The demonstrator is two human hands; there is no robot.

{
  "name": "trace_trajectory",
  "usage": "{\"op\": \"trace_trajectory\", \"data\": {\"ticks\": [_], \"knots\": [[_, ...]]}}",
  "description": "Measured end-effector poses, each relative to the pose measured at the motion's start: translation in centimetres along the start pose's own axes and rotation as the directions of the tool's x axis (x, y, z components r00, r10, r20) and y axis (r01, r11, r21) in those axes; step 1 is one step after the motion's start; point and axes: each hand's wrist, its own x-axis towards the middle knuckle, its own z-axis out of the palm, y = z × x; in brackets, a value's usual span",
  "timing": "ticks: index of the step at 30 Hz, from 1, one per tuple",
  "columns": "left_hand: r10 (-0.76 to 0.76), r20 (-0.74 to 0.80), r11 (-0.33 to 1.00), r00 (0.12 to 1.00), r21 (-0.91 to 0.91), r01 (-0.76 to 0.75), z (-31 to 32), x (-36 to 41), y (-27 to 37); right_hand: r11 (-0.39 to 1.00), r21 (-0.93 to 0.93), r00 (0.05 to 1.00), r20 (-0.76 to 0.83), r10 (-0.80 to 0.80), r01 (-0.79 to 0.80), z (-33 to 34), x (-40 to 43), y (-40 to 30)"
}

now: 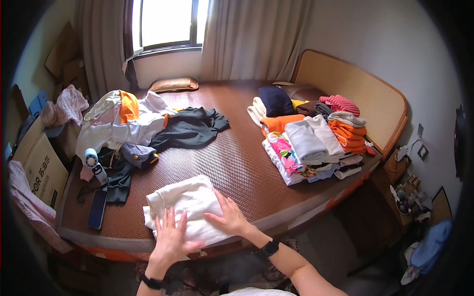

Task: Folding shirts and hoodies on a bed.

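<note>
A folded white garment point(192, 196) lies at the near edge of the bed, on a brown woven mat point(237, 166). My left hand point(172, 236) rests flat on its near left part, fingers spread. On its right side lies my right hand point(227, 216), palm down with thumb and fingers apart. Neither hand grips the cloth. Beyond to the right are stacks of folded clothes, with a light grey folded garment point(305, 140), an orange one point(283, 123) and a navy one point(276, 101). At the left is a loose heap of white clothes point(137, 129) beside a dark green garment point(192, 127).
A smartphone point(97, 209) and a handheld fan point(91, 158) lie left of the white garment, near a grey-blue cap point(137, 155). A cardboard box point(44, 170) stands by the bed's left side. The rattan headboard point(351, 88) borders the right end.
</note>
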Motion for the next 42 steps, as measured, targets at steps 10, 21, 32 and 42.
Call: {"op": "trace_trajectory", "data": {"ticks": [10,21,32,42], "knots": [[0.210,-0.212,0.973,0.955,0.138,-0.183,0.5,-2.5,-0.2,0.377,0.903,0.975,0.152,0.163,-0.204,-2.2,-2.0,-2.6],[0.015,0.185,0.988,0.983,0.148,-0.043,-0.9,0.3,0.1,0.432,0.902,0.985,0.090,-0.150,-0.017,-2.9,-1.7,-2.6],[0.027,-0.269,0.972,0.963,-0.218,-0.088,-0.7,1.0,-0.1,0.069,0.993,0.992,0.092,0.086,-0.099,-3.3,-0.8,-6.1],[-0.394,0.249,-0.310,0.885,-0.942,0.127,5.4,7.2,0.6,0.912,0.279,0.953,-0.086,-0.289,0.301,-7.8,-0.1,-3.8]]}}
